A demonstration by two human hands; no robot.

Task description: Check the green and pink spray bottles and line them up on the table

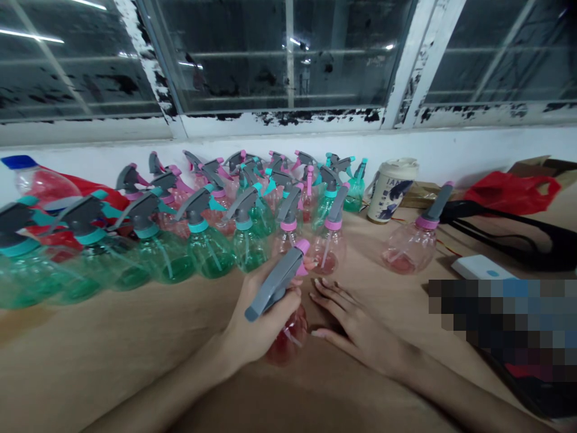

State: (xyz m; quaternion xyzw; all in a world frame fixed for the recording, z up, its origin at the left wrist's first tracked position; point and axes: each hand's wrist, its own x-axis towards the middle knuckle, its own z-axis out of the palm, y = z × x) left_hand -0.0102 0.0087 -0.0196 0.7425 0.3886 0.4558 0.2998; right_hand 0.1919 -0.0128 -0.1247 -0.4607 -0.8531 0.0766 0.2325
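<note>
My left hand [259, 319] is wrapped round the neck of a pink spray bottle [288, 340] with a grey trigger head and pink nozzle. The bottle's lower part shows below my fingers, with a thin tube inside. Just right of it, my right hand [354, 322] lies palm down on the table [202, 361], fingers stretched and holding nothing. Beyond my hands stand two pink spray bottles [329, 249] close together. A row of green spray bottles [210, 252] runs off to the left. Another pink spray bottle [409, 246] stands apart on the right.
More pink and green bottles crowd against the wall below the windows. A printed paper cup [391, 191] stands back right, near a red plastic bag [509, 192], a black strap [541, 240] and a white box [484, 267]. A large blue-capped bottle [42, 183] is far left.
</note>
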